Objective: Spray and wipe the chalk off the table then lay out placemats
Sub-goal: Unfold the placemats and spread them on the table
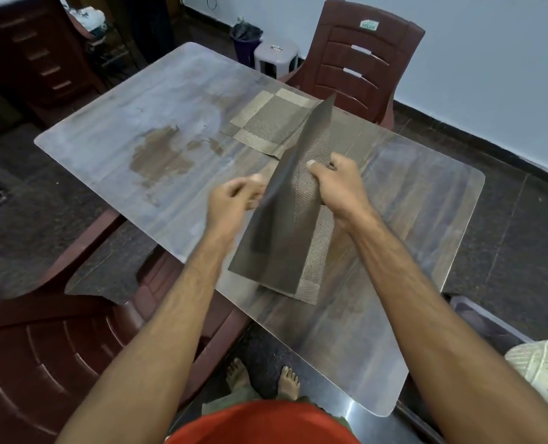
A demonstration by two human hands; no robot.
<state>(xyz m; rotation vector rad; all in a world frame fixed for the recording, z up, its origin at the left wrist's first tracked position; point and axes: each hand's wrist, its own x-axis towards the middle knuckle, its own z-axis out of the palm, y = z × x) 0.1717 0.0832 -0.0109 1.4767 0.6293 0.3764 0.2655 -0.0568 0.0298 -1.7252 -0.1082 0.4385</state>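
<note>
1. Centrally, we hold a woven placemat (293,200) tilted above the table (426,193); its lower corner rests on or just over another placemat (314,267) lying near the table's near edge, lower centre of the frame.
2. Our right hand (338,184) grips the raised mat's right edge, thumb on top and fingers curled beneath. Our left hand (234,197) is blurred at the left edge; its fingers look curled toward the mat, but we cannot tell whether they pinch it.
3. A third placemat (266,123) lies flat at upper centre, before the far plastic chair (359,59).
4. We judge the mat light, thin and flexible: it bows along its length yet keeps its sheet form, so a grip at two opposite edges should let it be lowered flat. The weave looks grippy rather than slick.
5. Pale hazy film covers much of the tabletop at left.
6. Only the chair-back label (369,25) bears writing; it appears to read "DELUX", though small.
</note>
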